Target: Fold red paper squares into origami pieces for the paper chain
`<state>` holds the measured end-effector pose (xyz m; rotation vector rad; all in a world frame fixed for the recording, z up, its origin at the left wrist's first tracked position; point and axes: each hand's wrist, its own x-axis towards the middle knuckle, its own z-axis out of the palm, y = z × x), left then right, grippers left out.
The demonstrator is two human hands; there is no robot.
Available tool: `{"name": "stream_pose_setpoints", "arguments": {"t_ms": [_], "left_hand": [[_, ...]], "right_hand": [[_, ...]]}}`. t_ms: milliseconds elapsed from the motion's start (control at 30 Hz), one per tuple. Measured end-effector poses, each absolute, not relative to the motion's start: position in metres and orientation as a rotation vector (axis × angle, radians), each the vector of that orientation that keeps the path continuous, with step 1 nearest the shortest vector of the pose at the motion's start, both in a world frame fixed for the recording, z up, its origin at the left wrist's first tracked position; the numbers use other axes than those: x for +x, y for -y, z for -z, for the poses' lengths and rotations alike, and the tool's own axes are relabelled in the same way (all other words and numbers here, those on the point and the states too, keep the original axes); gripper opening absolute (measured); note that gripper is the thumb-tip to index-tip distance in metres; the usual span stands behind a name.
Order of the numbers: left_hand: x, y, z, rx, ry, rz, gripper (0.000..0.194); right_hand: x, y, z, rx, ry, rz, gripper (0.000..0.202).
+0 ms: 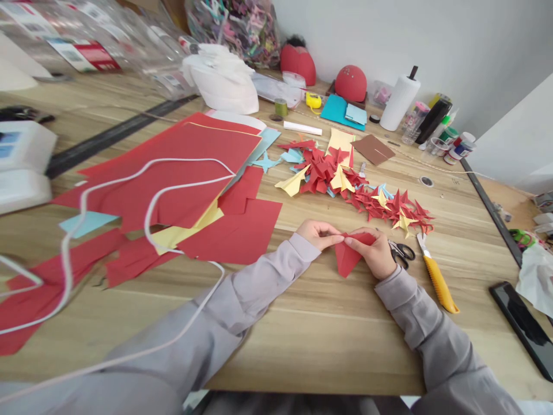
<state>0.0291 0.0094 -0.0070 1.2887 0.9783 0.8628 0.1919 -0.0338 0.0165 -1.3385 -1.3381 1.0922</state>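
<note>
Between my two hands is a piece of red paper [345,260], partly folded, with a pointed end hanging toward me. My left hand [318,235] pinches its upper left edge between thumb and fingers. On the other side my right hand [375,252] grips it, thumb on top and fingers behind. Just beyond lies a heap of folded paper shapes [319,173], mostly red with some yellow and blue. Black-handled scissors [402,252] rest beside my right hand, their blades partly hidden. A yellow utility knife [438,282] lies farther right.
Large red paper sheets [190,167] are stacked at left, crossed by a white cable [151,213]. A phone [522,323] lies at the right edge. Bottles [458,147], a white roll [400,102] and two red domed objects [351,83] stand at the back.
</note>
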Motion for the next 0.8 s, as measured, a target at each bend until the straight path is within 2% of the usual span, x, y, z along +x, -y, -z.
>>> {"name": "stream_pose_setpoints", "arguments": {"t_ms": [500, 800], "left_hand": [[0.03, -0.007, 0.003, 1.314, -0.972, -0.934, 0.02], [0.03, -0.007, -0.008, 1.217, -0.984, -0.947, 0.012]], "right_hand": [[0.194, 0.034, -0.012, -1.301, 1.241, -1.138, 0.022], [0.194, 0.033, -0.014, -1.337, 1.232, -1.103, 0.023]]}}
